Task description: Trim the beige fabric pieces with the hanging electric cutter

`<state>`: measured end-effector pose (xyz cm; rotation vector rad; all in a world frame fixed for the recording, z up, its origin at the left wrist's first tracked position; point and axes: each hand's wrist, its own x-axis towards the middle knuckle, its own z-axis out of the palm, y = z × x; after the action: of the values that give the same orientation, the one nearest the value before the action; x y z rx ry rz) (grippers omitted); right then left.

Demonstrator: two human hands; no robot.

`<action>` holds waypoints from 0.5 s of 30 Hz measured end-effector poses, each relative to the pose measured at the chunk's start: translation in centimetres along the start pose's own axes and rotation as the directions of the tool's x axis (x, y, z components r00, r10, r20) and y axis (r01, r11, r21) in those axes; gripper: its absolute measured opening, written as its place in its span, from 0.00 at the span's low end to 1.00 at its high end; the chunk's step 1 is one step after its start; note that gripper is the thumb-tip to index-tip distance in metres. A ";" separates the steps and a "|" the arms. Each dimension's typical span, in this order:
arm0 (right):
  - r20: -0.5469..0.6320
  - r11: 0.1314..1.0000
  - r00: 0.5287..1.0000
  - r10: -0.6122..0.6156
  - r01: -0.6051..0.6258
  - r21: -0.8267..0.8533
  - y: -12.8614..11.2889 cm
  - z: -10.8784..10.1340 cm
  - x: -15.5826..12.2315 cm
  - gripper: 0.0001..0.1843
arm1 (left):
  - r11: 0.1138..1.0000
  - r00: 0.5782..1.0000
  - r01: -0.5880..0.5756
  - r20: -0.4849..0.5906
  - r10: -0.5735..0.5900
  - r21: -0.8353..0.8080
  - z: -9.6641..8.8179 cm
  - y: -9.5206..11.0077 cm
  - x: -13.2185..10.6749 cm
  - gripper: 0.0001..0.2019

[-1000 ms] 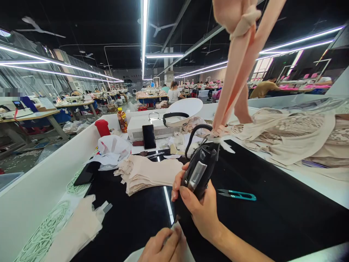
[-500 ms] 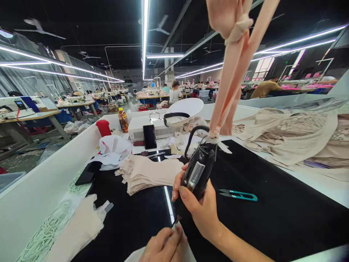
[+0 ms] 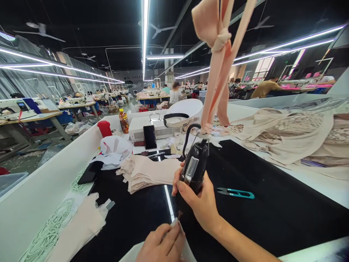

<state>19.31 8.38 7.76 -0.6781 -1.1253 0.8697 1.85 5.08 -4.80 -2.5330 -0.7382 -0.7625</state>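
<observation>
My right hand (image 3: pixel 200 203) is wrapped round a black corded handheld power tool (image 3: pixel 194 167) with a silver lever on its side. Pink fabric straps (image 3: pixel 218 69), knotted above, are tied to the tool's top end. Its narrow tip points down toward my left hand (image 3: pixel 163 242), which pinches the corner of a pale cloth piece (image 3: pixel 132 253) at the bottom edge. Whether the tip touches the cloth is too small to tell. A stack of beige cut pieces (image 3: pixel 152 171) lies just beyond, and teal thread snips (image 3: pixel 236 193) rest to the right.
The black work surface (image 3: pixel 259 218) has white side walls. At the back stand a vented white box (image 3: pixel 136 131), a phone (image 3: pixel 149 137), a white visor (image 3: pixel 188 109) and a bottle (image 3: pixel 123 120). Beige fabric (image 3: pixel 289 134) is heaped right; green cords (image 3: pixel 51 229) and cut pieces (image 3: pixel 79 225) lie left.
The tool's upper end and the hanging straps have shifted left in view. Both hands keep their holds, and the tip stays near the pinched cloth corner.
</observation>
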 end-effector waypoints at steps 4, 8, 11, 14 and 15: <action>0.028 0.985 0.999 -0.043 0.047 -0.165 -1.8 -0.9 0.2 0.12 | 0.999 0.998 -0.048 0.037 0.048 0.017 -2.3 -2.1 0.6 0.20; 0.027 0.983 0.998 -0.051 0.055 -0.173 -2.8 -2.2 -0.6 0.13 | 0.998 0.995 0.022 0.095 -0.028 0.060 -4.6 -4.7 0.4 0.20; -0.003 0.996 0.999 -0.032 0.032 -0.083 -2.8 -2.9 -1.6 0.14 | 0.988 0.997 0.035 0.064 -0.045 0.148 -5.8 -4.8 0.1 0.19; -0.029 0.999 0.999 -0.041 0.040 -0.035 -2.6 -3.1 -2.2 0.18 | 0.994 0.999 -0.033 0.034 0.029 0.106 -6.1 -2.9 0.5 0.18; -0.034 0.998 0.998 -0.047 0.046 -0.030 -2.5 -3.0 -2.3 0.18 | 0.996 0.998 -0.055 -0.003 0.056 0.066 -5.9 -2.1 0.8 0.18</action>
<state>22.40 4.99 7.80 -0.6864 -1.1208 0.8009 -1.13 4.04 0.71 -2.4809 -0.6770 -0.7139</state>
